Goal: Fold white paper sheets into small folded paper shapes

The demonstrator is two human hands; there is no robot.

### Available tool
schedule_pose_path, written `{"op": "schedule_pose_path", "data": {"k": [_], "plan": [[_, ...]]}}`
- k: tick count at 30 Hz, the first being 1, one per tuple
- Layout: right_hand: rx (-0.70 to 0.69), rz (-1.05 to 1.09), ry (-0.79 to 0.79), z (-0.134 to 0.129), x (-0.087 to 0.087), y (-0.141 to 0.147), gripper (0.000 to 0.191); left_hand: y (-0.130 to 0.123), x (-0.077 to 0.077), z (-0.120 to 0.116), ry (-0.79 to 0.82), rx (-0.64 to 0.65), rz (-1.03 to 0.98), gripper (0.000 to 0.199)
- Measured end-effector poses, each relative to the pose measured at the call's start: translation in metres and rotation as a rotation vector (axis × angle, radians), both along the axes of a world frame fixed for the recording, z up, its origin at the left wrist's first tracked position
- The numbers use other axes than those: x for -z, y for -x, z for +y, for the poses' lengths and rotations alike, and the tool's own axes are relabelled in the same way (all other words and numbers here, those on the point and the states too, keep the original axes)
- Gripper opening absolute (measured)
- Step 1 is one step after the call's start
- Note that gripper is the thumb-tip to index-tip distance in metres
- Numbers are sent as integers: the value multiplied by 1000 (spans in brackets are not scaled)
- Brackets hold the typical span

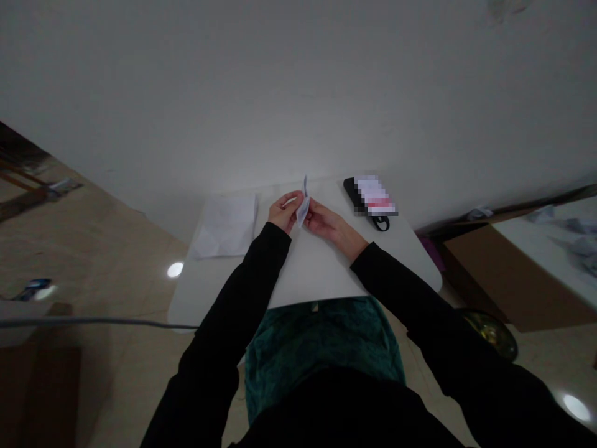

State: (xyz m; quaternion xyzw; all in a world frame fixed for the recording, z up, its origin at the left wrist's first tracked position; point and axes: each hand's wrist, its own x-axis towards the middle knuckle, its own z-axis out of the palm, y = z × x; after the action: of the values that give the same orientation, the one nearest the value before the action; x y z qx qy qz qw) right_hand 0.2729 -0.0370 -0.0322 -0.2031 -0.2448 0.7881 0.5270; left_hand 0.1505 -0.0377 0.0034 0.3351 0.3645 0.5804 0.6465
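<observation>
A small piece of folded white paper (303,210) is held up over the middle of the white table (321,267). My left hand (283,211) is closed on its left side, thumb and fingers pinching it. From the right, my right hand (324,221) grips the same paper, its fingertips partly hidden behind the folds. Left of my hands, a stack of white paper sheets (227,224) lies flat on the table, with crease lines showing on the top sheet.
A phone with a blurred screen (375,196) lies at the table's back right, beside a black strap (381,223). A pale wall (280,93) rises behind the table. At right stands a cardboard box (517,280) near crumpled papers. A grey cable (102,322) runs in from the left.
</observation>
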Motion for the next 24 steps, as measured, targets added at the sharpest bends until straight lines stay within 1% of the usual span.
{"op": "schedule_pose_path", "data": {"k": [2, 4, 10, 12, 15, 16, 18, 21, 24], "plan": [[-15, -21, 16, 1, 0, -2, 14, -1, 3, 2, 24, -28, -32, 17], [-30, -42, 26, 2, 0, -5, 15, -1, 4, 3, 52, -25, -44, 10], [-27, -91, -23, 3, -1, -6, 15, 1, 6, 4, 123, -6, -46, 11], [-18, -108, -39, 3, -1, -7, 14, 2, 7, 4, 149, 50, -46, 4], [3, -119, -57, 4, -2, -7, 16, 3, 7, 4, 185, 171, -52, 13], [16, -120, -55, 4, -2, -8, 16, 2, 7, 4, 203, 192, -68, 15], [57, -118, -29, 5, -2, -8, 18, 0, 6, 4, 247, 176, -131, 17], [113, -123, 15, 6, -3, -7, 23, -2, 2, 3, 298, 92, -219, 17], [119, -131, 10, 4, -6, -6, 27, -1, -1, 3, 295, 43, -211, 10]]}}
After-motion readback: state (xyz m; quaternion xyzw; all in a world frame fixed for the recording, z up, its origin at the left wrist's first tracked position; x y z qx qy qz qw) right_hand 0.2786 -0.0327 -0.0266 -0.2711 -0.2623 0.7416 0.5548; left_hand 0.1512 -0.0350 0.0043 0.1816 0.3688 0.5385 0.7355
